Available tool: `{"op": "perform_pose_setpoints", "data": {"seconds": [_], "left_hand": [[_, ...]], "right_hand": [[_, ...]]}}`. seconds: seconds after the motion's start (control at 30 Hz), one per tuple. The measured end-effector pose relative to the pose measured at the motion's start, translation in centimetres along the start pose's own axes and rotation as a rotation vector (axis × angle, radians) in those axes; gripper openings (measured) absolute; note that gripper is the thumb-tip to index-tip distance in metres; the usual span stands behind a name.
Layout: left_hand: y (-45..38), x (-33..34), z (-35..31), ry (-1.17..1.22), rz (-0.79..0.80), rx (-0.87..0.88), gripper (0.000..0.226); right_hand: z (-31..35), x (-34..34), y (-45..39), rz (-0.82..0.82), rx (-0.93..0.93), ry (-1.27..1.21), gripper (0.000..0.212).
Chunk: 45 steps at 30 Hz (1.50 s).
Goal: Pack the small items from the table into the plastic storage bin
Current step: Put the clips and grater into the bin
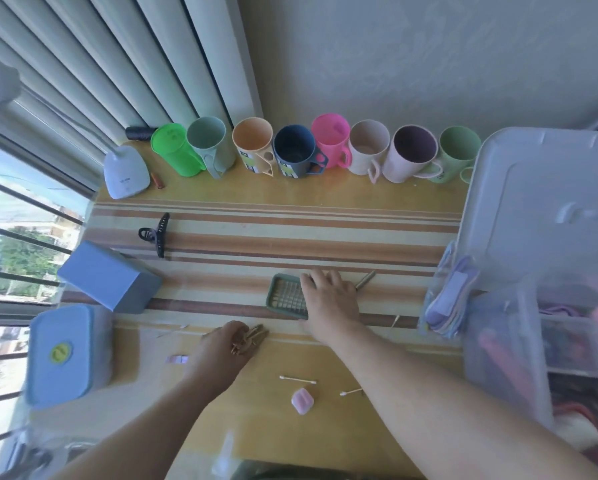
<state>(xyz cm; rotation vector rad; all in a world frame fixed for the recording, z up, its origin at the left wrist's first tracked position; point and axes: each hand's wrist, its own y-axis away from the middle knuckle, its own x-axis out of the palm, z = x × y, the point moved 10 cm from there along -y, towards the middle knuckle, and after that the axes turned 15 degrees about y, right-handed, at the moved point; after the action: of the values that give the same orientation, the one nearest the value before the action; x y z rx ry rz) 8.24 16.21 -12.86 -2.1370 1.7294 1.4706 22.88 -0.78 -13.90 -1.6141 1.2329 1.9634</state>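
Your left hand grips brown clips at lower centre, your right hand lies flat on the green grid, bin at right: lifting both together may spill loosely held clips.

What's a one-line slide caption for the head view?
Left hand gripping gold clips, right hand on green grid tray, storage bin at right.
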Motion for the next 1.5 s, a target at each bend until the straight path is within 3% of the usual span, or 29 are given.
{"op": "perform_pose_setpoints", "data": {"seconds": [0.23,0.33,0.47,0.6,0.7,0.8,0.9,1.0,1.17,1.3,1.43,1.5], "left_hand": [[3.6,-2.9,-5.7,0.177,-0.132,0.001,0.021],[5.1,-2.4,-12.2,0.273,-0.126,0.087,0.024],[8.5,1.5,-24.5,0.373,-0.035,0.251,0.021],[13.4,7.3,-35.9,0.398,0.065,0.429,0.025],[16.5,13.2,-41.6,0.323,0.161,0.558,0.023],[18.4,19.4,-44.9,0.207,0.223,0.653,0.020],[19.1,25.5,-45.4,0.065,0.302,0.677,0.020],[19.3,29.2,-44.8,-0.073,0.358,0.676,0.023],[18.9,30.9,-44.0,-0.182,0.298,0.623,0.031],[18.4,31.6,-43.5,-0.213,0.283,0.593,0.029],[17.7,32.4,-43.0,-0.229,0.271,0.553,0.031],[17.3,32.5,-42.6,-0.217,0.237,0.521,0.030]], "right_hand": [[-4.0,-7.7,5.8,-0.194,-0.078,-0.202,0.088],[-11.0,-12.2,12.5,-0.344,-0.023,-0.346,0.085],[-24.4,-13.3,22.8,-0.465,0.207,-0.308,0.081],[-37.7,-7.9,33.3,-0.321,0.490,-0.231,0.089],[-44.5,-2.2,40.3,-0.109,0.592,-0.182,0.096],[-49.4,1.7,44.6,-0.012,0.670,-0.107,0.093],[-50.0,3.5,44.6,0.034,0.588,-0.039,0.088],[-49.1,4.5,42.5,0.053,0.502,-0.125,0.088],[-50.5,6.1,40.5,0.126,0.504,-0.017,0.090],[-50.5,7.6,40.1,0.224,0.482,-0.015,0.069],[-50.4,7.3,40.0,0.258,0.446,-0.081,0.105],[-50.0,6.2,40.3,0.210,0.422,-0.103,0.105]]}}
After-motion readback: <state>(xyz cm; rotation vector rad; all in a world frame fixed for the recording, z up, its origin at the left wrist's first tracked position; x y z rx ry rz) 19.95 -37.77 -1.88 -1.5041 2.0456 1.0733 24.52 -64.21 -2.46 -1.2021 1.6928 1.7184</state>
